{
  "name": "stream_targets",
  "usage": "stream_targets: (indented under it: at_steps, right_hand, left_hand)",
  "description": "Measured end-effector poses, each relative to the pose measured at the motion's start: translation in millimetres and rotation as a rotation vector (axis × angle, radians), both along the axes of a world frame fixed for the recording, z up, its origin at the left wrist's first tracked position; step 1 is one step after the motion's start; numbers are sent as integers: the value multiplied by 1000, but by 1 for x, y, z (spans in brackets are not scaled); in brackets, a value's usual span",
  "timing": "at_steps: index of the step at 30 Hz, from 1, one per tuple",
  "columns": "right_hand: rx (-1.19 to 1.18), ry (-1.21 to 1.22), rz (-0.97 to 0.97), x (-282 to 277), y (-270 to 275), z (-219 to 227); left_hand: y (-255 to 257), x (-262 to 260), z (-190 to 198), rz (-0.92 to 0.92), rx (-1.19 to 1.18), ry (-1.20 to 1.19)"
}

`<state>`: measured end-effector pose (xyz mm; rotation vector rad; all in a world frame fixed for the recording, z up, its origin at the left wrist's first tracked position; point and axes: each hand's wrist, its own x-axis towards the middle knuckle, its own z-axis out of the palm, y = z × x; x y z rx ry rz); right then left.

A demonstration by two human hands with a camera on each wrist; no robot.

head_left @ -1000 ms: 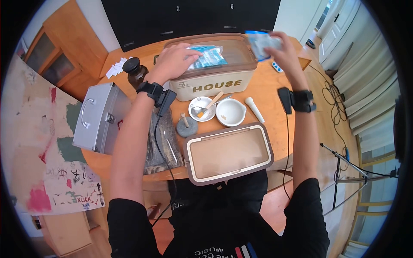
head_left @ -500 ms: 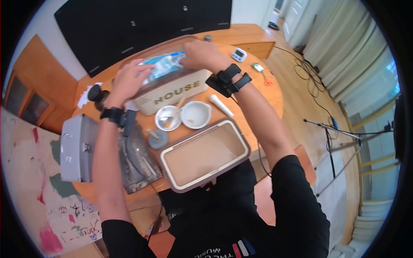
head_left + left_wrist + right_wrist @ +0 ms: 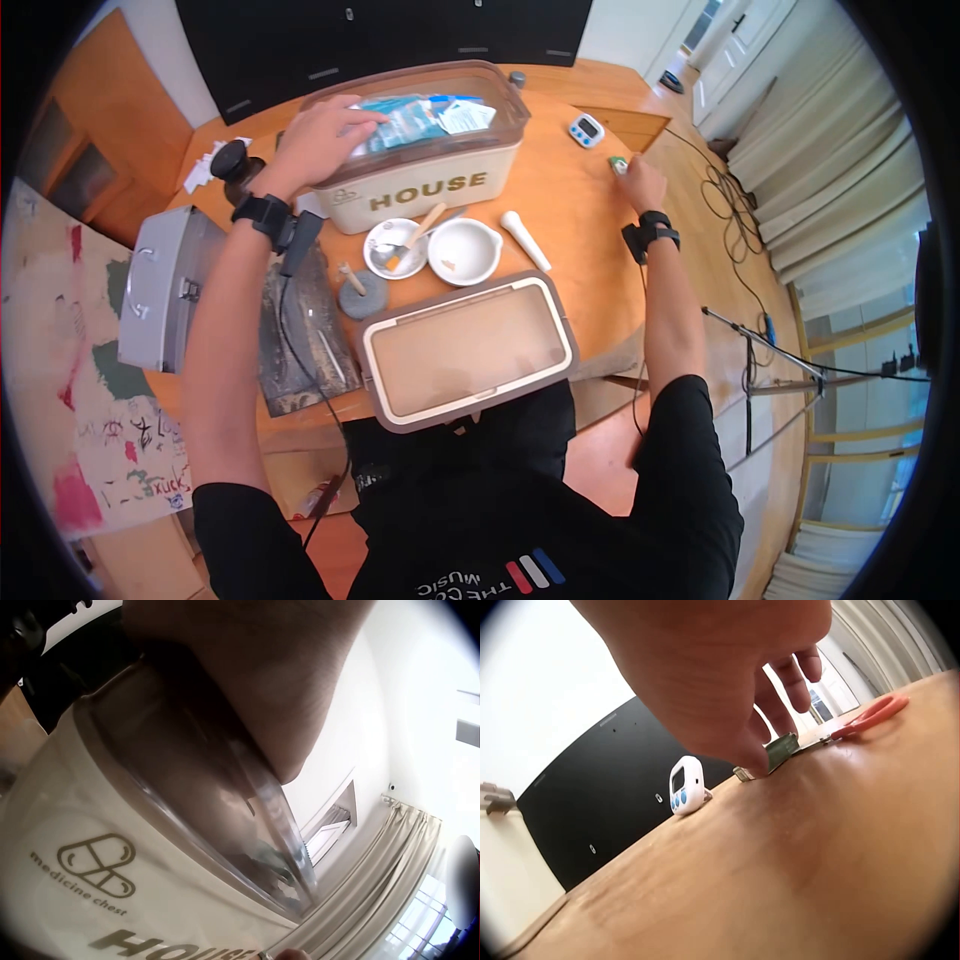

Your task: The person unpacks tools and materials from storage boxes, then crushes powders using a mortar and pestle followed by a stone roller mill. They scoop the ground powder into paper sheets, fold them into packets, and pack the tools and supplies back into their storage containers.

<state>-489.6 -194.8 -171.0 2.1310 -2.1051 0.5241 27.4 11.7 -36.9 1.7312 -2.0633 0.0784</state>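
Note:
My left hand rests at the left end of the cream medicine chest marked HOUSE, its fingers lying over blue-and-white plastic packets inside the brown rim. Far out on the right of the table, my right hand pinches a small green packet; the thumb shows in front of it in the right wrist view. Red-handled scissors lie just beyond that packet. A white timer with blue buttons stands nearby. In the left wrist view the left fingertips are hidden.
The chest's lid lies at the near table edge. Between lid and chest are a white mortar, a pestle and a small bowl with a brush. A silver case, brown bottle and dark board are leftward.
My right hand brought a blue-edged packet into the chest, let it go, then moved right to the green packet. The left hand has stayed at the chest. The head view has shifted.

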Motion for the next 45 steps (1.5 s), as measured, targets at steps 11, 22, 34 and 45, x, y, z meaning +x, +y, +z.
stream_targets:
  at_steps: [11,22,34,45]
  right_hand:
    - [-652,-403,734,134,23,131]
    - [-407,-178,862,180,-35,142]
    - [373,-161,45,-60,42,19]
    - [252,-684,318,8,33,54]
  left_hand:
    - [0,-2,1,-22,5,16]
    - [-18,19,-14,-86,-79,-99]
    - [11,-15,10,102,13,-27]
    - [-17,10,-23,78,-180,-108]
